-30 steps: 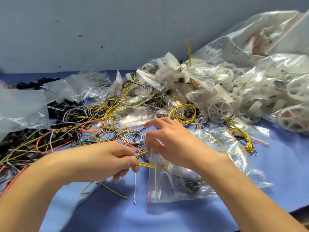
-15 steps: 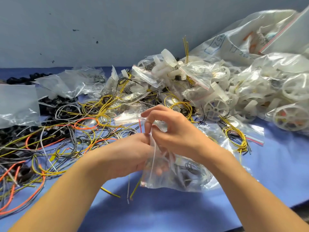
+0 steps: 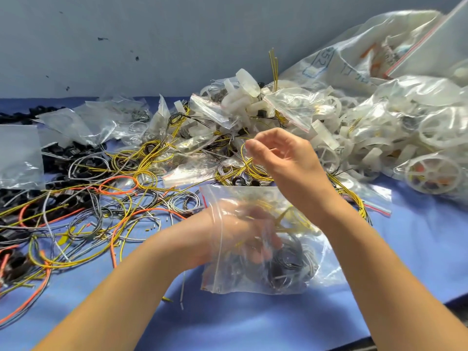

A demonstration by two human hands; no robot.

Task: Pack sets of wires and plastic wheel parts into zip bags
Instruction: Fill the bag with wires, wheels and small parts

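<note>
I have the zip bag [image 3: 255, 195] at about 6 o'clock, lying on the blue table cover [image 3: 253, 323] with its mouth turned toward 9 o'clock. My left hand [image 3: 238, 231] is inside it past the wrist. Through the film its fingers look bent over the yellow wire [image 3: 286, 221], but the blur keeps me from telling whether they grip it or only press it down. My right hand [image 3: 286, 160] hovers above the bag toward 12 o'clock, its fingers loosely curled, thumb near forefinger, with nothing in them that I can make out.

As I judge it, the step is seating the wire deep in the bag. I would push the springy loops to the bottom corner, beside the grey coils and black parts [image 3: 286, 262], and steady the thin, slippery film with the free hand so that the strands don't spring out or foul the red-lined zip strip.

Loose wires [image 3: 114, 198] (thin, glossy, tangled) sprawl at 9 o'clock. Stiff, translucent white spoked wheels [image 3: 433, 176] lie heaped at 2 o'clock.
</note>
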